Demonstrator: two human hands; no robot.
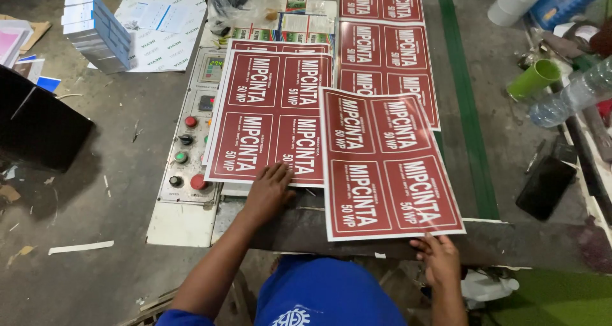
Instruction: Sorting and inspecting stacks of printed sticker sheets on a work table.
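Head view: a person in a blue shirt works over a bench spread with dark red printed sheets. The left hand (269, 187) lies open, palm down, on the lower edge of a stack of red sheets (271, 112) that partly covers a grey control panel (186, 149) with red and green buttons. The right hand (438, 257) pinches the bottom edge of a separate red sheet (387, 163), which lies tilted just right of the stack, overlapping more red sheets (386, 45) behind it. A green cup (533, 79) and a plastic bottle (570, 98) lie at far right.
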